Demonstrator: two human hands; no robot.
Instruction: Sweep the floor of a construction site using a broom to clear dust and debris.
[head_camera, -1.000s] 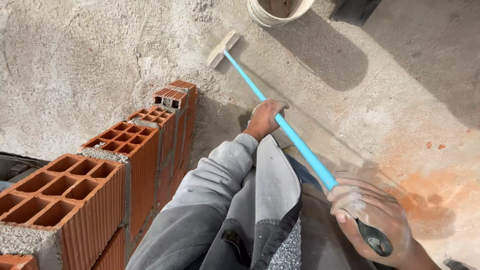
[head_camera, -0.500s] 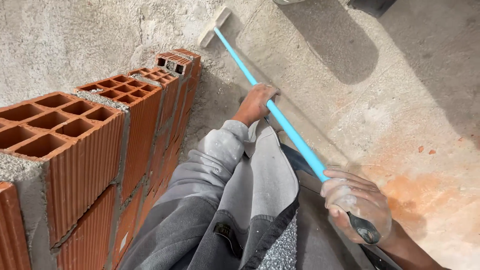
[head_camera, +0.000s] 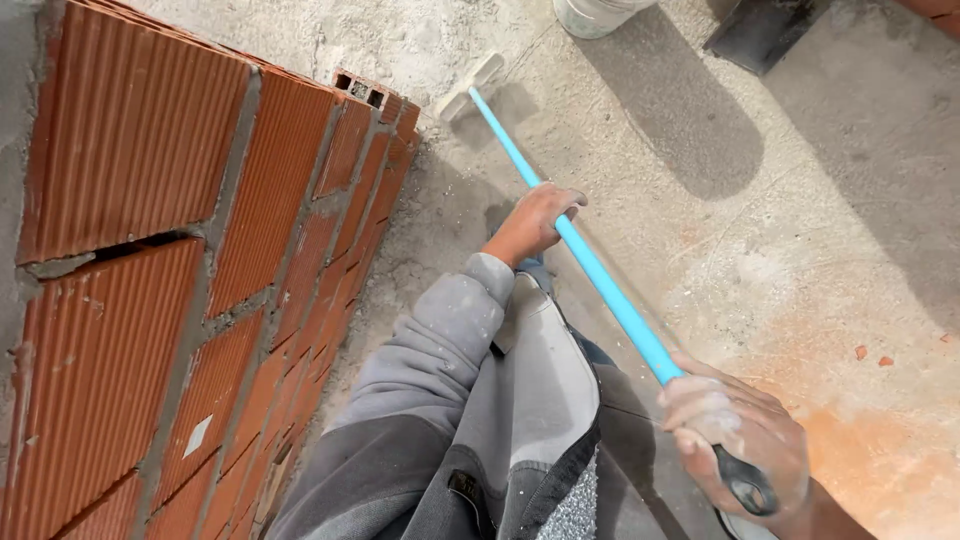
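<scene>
A broom with a light blue pole (head_camera: 600, 285) and a pale head (head_camera: 468, 85) reaches across the concrete floor. My left hand (head_camera: 535, 222) grips the pole about halfway down. My right hand (head_camera: 735, 440), dusted white, is closed around the pole's upper end by its black tip. The broom head rests on the floor near the end of a red hollow-brick wall (head_camera: 200, 270).
The brick wall fills the left side, with grey mortar in its joints. A white bucket (head_camera: 598, 14) stands at the top, a dark flat object (head_camera: 765, 32) to its right. Orange brick dust and small chips (head_camera: 870, 355) lie on the floor at right.
My view has dropped lower beside the wall, so its side face now shows instead of its top. The broom and both hands keep the same grip and have shifted slightly.
</scene>
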